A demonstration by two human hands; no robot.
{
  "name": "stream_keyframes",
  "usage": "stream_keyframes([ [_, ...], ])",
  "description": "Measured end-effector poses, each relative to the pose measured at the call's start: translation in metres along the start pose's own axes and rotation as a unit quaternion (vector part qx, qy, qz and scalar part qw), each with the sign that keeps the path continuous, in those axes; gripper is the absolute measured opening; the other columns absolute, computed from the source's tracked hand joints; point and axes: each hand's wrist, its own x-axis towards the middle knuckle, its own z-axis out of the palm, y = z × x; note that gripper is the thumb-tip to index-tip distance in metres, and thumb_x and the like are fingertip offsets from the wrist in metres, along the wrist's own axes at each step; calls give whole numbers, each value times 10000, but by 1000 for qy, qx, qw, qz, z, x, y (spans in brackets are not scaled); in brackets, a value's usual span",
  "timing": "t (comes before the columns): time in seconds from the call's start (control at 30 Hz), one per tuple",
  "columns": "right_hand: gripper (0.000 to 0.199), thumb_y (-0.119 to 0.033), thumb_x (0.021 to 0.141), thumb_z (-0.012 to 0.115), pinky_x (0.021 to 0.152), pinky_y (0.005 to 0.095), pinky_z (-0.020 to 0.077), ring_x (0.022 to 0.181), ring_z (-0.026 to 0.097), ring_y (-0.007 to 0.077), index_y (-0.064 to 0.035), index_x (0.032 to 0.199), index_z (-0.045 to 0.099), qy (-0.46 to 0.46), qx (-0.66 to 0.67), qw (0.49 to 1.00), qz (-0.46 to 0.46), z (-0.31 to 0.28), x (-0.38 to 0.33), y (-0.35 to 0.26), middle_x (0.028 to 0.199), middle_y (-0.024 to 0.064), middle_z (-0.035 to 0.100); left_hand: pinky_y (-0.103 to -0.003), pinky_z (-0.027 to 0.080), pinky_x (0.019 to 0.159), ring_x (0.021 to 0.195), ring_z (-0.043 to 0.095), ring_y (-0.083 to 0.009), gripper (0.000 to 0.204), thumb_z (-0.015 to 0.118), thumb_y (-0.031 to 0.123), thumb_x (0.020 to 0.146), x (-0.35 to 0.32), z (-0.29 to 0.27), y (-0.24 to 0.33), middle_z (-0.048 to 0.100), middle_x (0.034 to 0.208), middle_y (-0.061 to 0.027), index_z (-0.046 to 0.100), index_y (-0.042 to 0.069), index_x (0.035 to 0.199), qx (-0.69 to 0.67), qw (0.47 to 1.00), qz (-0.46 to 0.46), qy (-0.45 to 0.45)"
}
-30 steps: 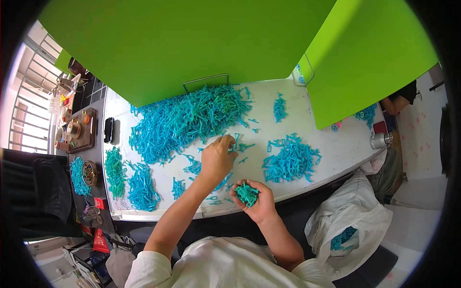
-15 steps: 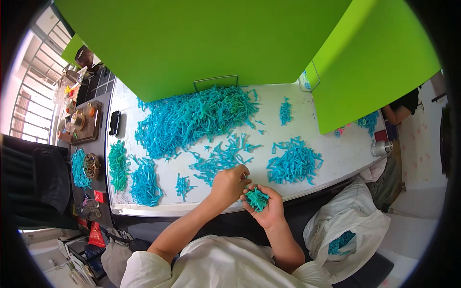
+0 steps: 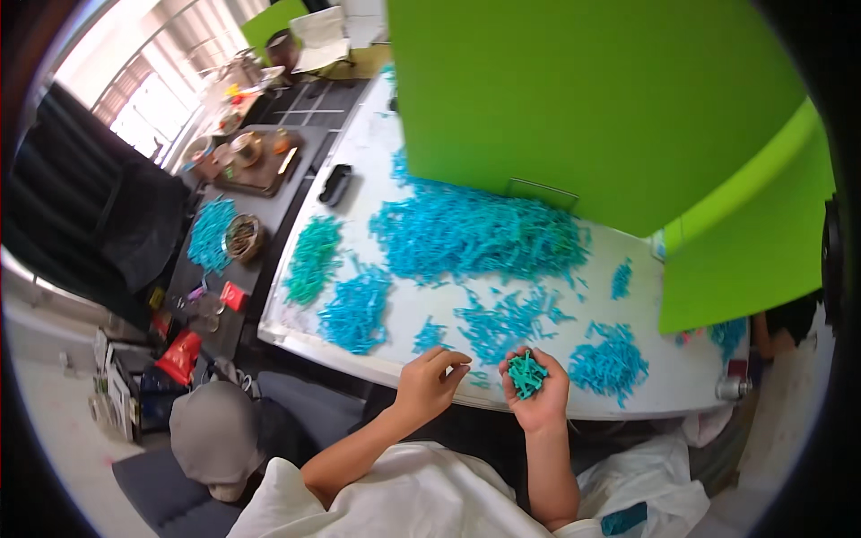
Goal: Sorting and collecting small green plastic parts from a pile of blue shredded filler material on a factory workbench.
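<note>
Over at the far left a side table (image 3: 269,193) carries a wooden tray (image 3: 256,161) with small bowls, and a flat black device (image 3: 334,184) lies on the long white counter (image 3: 296,336) just beside it. On the counter's left part sits a greenish heap (image 3: 311,258) of short plastic pieces, and nearer me a blue heap (image 3: 356,305); both look light, stiff and stick-like, tangled loosely rather than stacked. The big blue pile (image 3: 475,235) spreads along the foot of the smooth green panel (image 3: 574,99), with thinner scatter trailing toward the near edge. The left hand (image 3: 429,384) hovers at the near rim of the counter, fingers curled toward the thumb in a loose pinch; whether that grip holds a piece I cannot tell. Just right of it the right hand (image 3: 536,390) is cupped palm up, its grip closed gently around a small teal bundle (image 3: 526,373) of the same pieces, held over the counter's near edge. Further right lies another blue heap (image 3: 610,359). To my eye the risk is spillage: the bundle sits heaped in an open palm right at the rim, so a tilt or a nudge from the other hand could drop slippery pieces into the lap or the white bag (image 3: 641,489) below, and a sweeping sleeve could merge the separate heaps.
</note>
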Motion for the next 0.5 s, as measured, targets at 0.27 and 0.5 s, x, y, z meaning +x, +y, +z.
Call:
stream_keyframes([
  [0.27,264,-247,979,649,793,435,659,1029,684,337,1,1071,657,-46,-92,982,159,111,104,92,1094,162,689,-312,490,561,602,621,-196,101,768,-1,874,-52,-82,-49,694,840,-97,750,48,961,34,975,-48,214],
  [0.5,220,-248,960,630,763,448,675,980,696,362,-35,1013,615,-89,-215,957,172,195,197,180,1079,176,673,-322,521,923,1070,670,-185,197,649,56,1013,-20,-156,-130,704,1166,-90,689,8,1200,21,925,-36,379],
])
